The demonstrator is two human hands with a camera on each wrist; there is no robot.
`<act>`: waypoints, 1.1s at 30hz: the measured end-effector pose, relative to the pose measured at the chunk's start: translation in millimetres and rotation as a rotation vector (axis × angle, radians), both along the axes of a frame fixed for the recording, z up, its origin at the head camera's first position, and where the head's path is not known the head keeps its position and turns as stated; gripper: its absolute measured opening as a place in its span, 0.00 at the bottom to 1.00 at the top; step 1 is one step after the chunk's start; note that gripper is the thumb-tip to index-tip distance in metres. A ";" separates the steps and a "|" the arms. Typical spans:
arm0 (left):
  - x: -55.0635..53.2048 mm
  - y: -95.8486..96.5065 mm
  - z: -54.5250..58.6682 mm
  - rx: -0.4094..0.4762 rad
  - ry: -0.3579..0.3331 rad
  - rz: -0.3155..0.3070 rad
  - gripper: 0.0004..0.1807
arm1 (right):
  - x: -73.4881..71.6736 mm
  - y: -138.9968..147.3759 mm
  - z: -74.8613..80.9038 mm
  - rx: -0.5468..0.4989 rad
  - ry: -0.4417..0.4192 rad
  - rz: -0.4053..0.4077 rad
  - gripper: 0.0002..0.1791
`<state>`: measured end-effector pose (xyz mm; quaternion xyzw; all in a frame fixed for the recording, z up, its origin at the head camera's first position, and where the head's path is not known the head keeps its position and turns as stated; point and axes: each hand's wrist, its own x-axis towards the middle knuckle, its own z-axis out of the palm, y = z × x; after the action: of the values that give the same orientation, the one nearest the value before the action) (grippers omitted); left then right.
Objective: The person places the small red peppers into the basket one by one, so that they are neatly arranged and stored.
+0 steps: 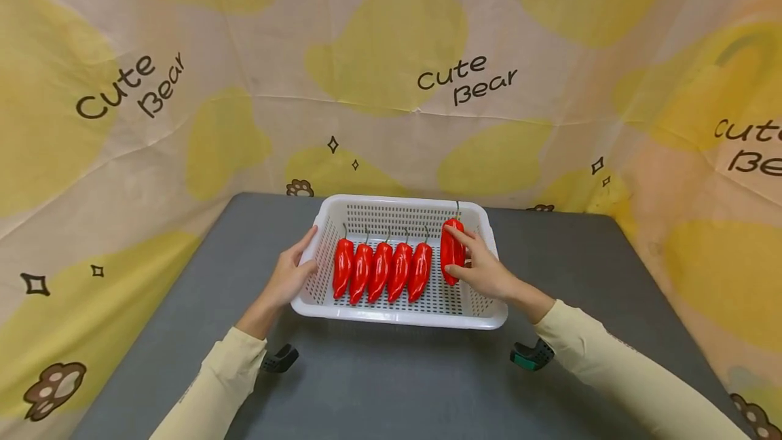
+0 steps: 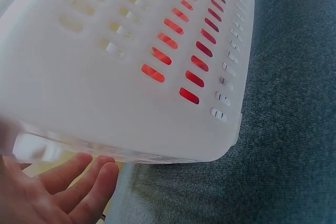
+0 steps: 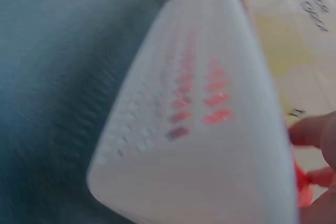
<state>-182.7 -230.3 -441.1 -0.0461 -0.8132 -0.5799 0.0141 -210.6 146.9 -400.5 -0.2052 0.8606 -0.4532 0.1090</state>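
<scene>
A white plastic basket (image 1: 400,321) with slotted walls stands on the grey table. Inside it several glossy red chili peppers (image 1: 380,271) lie side by side in a row, green stems pointing away from me. My left hand (image 1: 290,276) holds the basket's left rim, thumb over the edge and fingers along the outside; the left wrist view shows those fingers (image 2: 86,190) against the end wall. Over the basket's right part, my right hand (image 1: 485,269) pinches another red pepper (image 1: 451,250) between thumb and fingers, apart from the row. The right wrist view is blurred and shows little of it.
The grey table (image 1: 391,386) extends around the basket. Behind it and at both sides hangs a cream and yellow cloth (image 1: 366,53) printed with words and paw marks. A dark wrist device (image 1: 531,356) sits under the right wrist, another (image 1: 281,358) under the left.
</scene>
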 end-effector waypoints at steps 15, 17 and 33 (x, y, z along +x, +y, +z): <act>2.3 -1.1 1.6 0.014 -0.010 0.003 0.41 | -0.8 -30.5 -16.1 0.255 -0.152 -0.122 0.44; 1.9 0.2 0.8 0.015 -0.015 -0.008 0.41 | -1.1 -30.2 -18.1 0.273 -0.168 -0.137 0.43; -0.6 -0.3 0.5 0.019 -0.002 -0.015 0.41 | -3.7 -33.1 -19.8 0.345 -0.256 -0.130 0.51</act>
<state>-183.4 -230.6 -440.6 -0.0515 -0.8074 -0.5876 0.0097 -214.4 113.8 -420.3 -0.0685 0.9159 -0.3277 0.2215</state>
